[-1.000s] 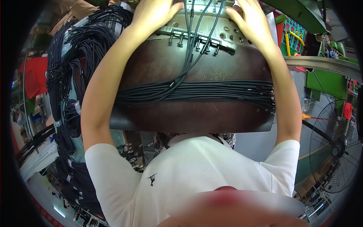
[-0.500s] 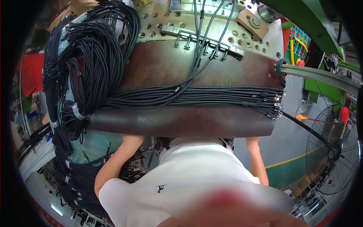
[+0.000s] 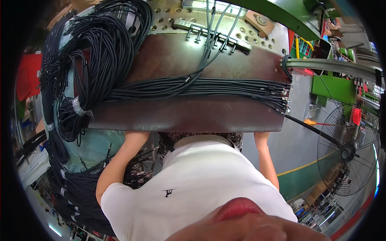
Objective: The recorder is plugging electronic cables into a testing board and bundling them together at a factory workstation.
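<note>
Both my forearms reach beneath the near edge of a dark brown board [image 3: 193, 114]. At its left part, my left hand [image 3: 136, 137] shows only around the wrist. Toward the board's right end, my right hand [image 3: 261, 137] is likewise covered past the wrist. The fingers of both are hidden, so I cannot see what they hold or touch. Across the board lies a bundle of black cables [image 3: 225, 88], with connector ends at the right edge. A thick coil of black cables [image 3: 102, 52] is heaped on the left.
A metal clamp bar with several screws [image 3: 213, 36] stands along the board's far side, with cables passing over it. Behind it is a perforated metal plate [image 3: 171, 14]. A caged fan [image 3: 348, 150] and a green machine frame [image 3: 281, 14] are at the right. More cables [image 3: 76, 197] hang at lower left.
The board and cables sit higher and slightly further left in the picture, as the whole view has shifted. Both hands remain under the board's near edge.
</note>
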`<state>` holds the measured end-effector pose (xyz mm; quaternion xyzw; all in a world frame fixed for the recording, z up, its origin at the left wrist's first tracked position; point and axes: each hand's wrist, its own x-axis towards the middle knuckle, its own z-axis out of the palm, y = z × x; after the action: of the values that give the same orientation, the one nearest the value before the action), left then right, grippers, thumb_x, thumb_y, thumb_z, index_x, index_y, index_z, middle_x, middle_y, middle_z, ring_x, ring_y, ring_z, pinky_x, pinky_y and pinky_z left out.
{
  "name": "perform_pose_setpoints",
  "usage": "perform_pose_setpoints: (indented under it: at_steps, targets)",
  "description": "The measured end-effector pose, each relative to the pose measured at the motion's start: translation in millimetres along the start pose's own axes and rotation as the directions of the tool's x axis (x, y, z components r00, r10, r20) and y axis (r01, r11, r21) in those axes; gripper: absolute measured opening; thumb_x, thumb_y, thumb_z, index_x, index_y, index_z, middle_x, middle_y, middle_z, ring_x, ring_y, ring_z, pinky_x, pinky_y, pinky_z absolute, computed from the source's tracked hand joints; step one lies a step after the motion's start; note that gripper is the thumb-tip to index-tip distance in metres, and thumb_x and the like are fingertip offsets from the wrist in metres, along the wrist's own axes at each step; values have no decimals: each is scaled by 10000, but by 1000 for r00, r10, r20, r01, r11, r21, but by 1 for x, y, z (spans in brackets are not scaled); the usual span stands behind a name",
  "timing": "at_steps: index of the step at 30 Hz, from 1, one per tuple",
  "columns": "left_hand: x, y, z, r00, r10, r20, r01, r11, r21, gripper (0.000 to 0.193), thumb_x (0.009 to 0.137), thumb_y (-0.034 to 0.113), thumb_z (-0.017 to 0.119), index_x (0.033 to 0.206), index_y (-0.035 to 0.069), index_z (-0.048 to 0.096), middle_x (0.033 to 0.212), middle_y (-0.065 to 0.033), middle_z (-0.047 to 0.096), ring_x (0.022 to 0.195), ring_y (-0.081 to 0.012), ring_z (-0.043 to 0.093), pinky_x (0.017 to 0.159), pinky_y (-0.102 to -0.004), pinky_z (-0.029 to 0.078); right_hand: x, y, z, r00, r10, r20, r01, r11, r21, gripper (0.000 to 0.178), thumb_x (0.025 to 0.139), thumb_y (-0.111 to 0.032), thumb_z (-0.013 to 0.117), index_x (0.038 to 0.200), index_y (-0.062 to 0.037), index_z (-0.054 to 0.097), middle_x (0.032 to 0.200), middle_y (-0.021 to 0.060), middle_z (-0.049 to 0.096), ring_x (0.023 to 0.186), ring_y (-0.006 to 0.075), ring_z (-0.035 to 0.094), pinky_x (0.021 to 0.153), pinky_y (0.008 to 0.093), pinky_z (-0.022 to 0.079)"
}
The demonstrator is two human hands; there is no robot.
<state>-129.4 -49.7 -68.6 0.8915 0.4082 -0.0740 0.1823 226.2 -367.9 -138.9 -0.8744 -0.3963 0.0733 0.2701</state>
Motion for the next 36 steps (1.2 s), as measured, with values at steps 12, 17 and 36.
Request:
perform_pose_setpoints:
  at_steps: [12, 17, 36]
  targets:
    - [-7, 30, -58, 885, 182, 430, -94, 972, -217, 392, 930, 335, 551, 1166, 31, 624, 1173, -161, 637, 1075, -350, 602, 917, -434, 470, 47, -1, -79, 992, -13, -127, 18, 999, 39, 251, 898, -46, 589, 1139, 24, 598, 1018, 146, 655, 958, 238, 636, 855, 326, 491]
    - [14, 84, -106, 610, 712, 348, -195, 561, -805, 361, 941, 280, 576, 1188, 19, 608, 1208, -159, 623, 1124, -337, 582, 957, -409, 464, 151, -80, -124, 872, -402, -279, 392, 915, -94, 295, 909, -69, 594, 1199, -17, 598, 1098, 124, 649, 998, 244, 625, 886, 330, 486]
    - [172, 122, -86, 781, 393, -485, -355, 919, 173, 280, 910, 267, 582, 1077, 52, 643, 978, -166, 674, 993, -313, 629, 883, -422, 485, 299, -199, -55, 700, -350, 622, 428, 903, 27, 395, 924, -413, 598, 938, -33, 706, 613, 87, 569, 551, 137, 508, 580, 291, 423]
